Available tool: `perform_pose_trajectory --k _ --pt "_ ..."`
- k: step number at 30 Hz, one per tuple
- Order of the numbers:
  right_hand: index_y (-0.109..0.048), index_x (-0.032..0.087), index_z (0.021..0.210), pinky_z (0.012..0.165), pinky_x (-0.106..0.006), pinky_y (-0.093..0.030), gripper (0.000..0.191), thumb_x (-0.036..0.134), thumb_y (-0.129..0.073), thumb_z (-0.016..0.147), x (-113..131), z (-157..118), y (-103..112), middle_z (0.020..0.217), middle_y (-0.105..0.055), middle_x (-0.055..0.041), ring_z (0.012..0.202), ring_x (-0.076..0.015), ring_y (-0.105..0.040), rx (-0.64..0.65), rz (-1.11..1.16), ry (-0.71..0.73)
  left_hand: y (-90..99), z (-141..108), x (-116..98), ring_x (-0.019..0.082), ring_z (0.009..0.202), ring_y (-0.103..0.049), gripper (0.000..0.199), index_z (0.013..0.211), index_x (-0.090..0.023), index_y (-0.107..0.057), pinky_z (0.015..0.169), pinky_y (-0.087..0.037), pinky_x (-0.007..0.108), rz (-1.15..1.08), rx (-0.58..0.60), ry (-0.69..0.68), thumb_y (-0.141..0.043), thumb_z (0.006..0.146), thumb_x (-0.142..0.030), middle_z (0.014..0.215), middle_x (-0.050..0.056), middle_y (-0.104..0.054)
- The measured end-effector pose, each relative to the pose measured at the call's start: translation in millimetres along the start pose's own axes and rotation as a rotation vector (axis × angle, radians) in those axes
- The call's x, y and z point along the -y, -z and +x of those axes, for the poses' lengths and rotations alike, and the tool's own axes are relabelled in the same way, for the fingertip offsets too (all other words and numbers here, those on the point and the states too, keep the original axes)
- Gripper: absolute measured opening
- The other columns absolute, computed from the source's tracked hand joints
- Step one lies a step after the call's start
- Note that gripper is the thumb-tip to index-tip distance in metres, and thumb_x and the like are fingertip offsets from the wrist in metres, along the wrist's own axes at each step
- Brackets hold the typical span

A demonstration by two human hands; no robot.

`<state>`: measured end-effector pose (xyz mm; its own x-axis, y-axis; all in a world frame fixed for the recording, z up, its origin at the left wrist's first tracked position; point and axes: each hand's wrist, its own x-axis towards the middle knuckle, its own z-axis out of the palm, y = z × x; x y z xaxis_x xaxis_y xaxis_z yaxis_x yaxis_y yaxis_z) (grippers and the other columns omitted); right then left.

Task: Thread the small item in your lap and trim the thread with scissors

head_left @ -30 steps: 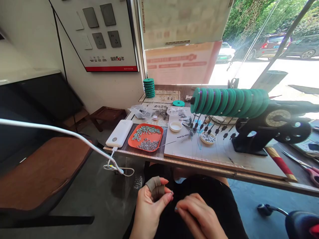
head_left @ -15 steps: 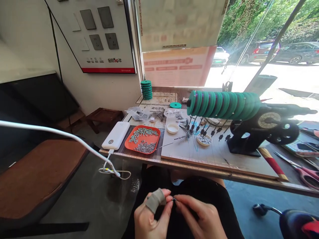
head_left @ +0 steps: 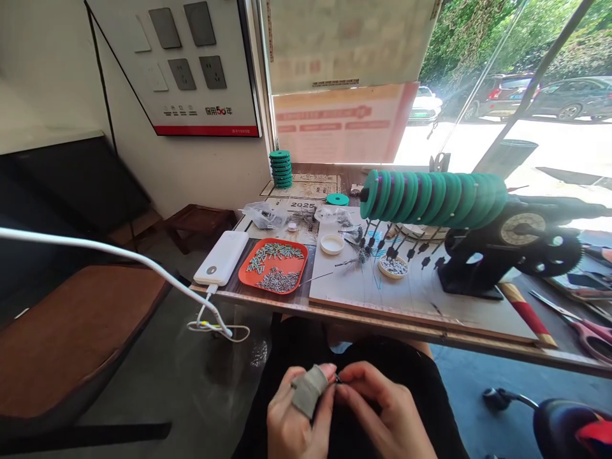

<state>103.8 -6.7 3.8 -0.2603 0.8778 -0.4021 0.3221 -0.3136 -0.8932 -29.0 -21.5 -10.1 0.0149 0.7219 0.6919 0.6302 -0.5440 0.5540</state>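
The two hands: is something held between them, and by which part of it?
A tiny dark piece, pinched where the left hand and right hand meet; it is too small to tell which part.

The head view faces forward and down (near the table (head_left: 351,173)).

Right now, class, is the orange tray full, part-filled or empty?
Part-filled: the orange tray holds greenish pieces and a heap of silvery pieces, with bare orange showing between them.
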Motion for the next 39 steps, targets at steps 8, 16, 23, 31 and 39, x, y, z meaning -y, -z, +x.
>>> perform_pose_trajectory --k 8,16,23,31,39 --pt "-0.058 0.016 0.081 0.06 0.002 -0.032 0.037 0.046 -0.035 0.076 28.0 6.2 36.2 0.072 -0.061 0.0028 0.062 0.0083 -0.049 -0.061 -0.317 0.066 4.1 11.6 1.5 0.01 0.069 -0.061 0.023 0.097 -0.013 -0.056 0.066 -0.051 0.018 0.022 0.047 -0.115 -0.054 0.076 -0.005 0.079 0.003 -0.066" --pt "-0.061 0.02 0.08 0.056 -0.007 -0.014 0.034 0.041 -0.034 0.076 97.0 64.7 97.9 0.068 -0.058 0.0016 0.053 0.0081 -0.029 0.181 -0.922 0.118 4.1 51.3 24.3 0.018 0.055 -0.058 0.059 0.134 -0.021 -0.027 0.05 -0.047 0.03 0.372 0.614 -0.038 -0.048 0.079 -0.013 0.064 -0.003 -0.061" --pt "-0.062 0.022 0.083 0.055 -0.005 -0.016 0.035 0.041 -0.033 0.077 92.0 86.1 107.3 0.073 -0.058 0.0019 0.055 0.0084 -0.033 0.303 -0.937 0.172 -7.4 75.3 29.3 0.018 0.048 -0.058 0.071 0.135 -0.019 -0.027 0.042 -0.038 0.027 0.648 0.87 -0.074 -0.048 0.07 -0.003 0.057 -0.004 -0.06" --pt "-0.06 0.018 0.076 0.055 -0.006 -0.014 0.039 0.041 -0.029 0.079 80.6 77.7 105.5 0.066 -0.055 0.0012 0.054 0.0065 -0.028 0.173 -0.922 0.121 -16.8 61.1 19.5 0.015 0.039 -0.054 0.069 0.124 -0.006 -0.043 0.038 -0.033 0.027 0.691 0.664 -0.137 -0.061 0.057 -0.004 0.047 -0.006 -0.057" --pt "-0.06 0.019 0.076 0.056 -0.009 -0.012 0.036 0.036 -0.029 0.079 77.3 80.4 102.4 0.065 -0.054 0.0008 0.054 0.0058 -0.023 0.144 -0.966 0.084 -23.5 57.9 12.9 0.014 0.034 -0.051 0.076 0.123 -0.001 -0.041 0.037 -0.03 0.027 0.664 0.556 -0.13 -0.063 0.051 -0.005 0.043 -0.006 -0.055"
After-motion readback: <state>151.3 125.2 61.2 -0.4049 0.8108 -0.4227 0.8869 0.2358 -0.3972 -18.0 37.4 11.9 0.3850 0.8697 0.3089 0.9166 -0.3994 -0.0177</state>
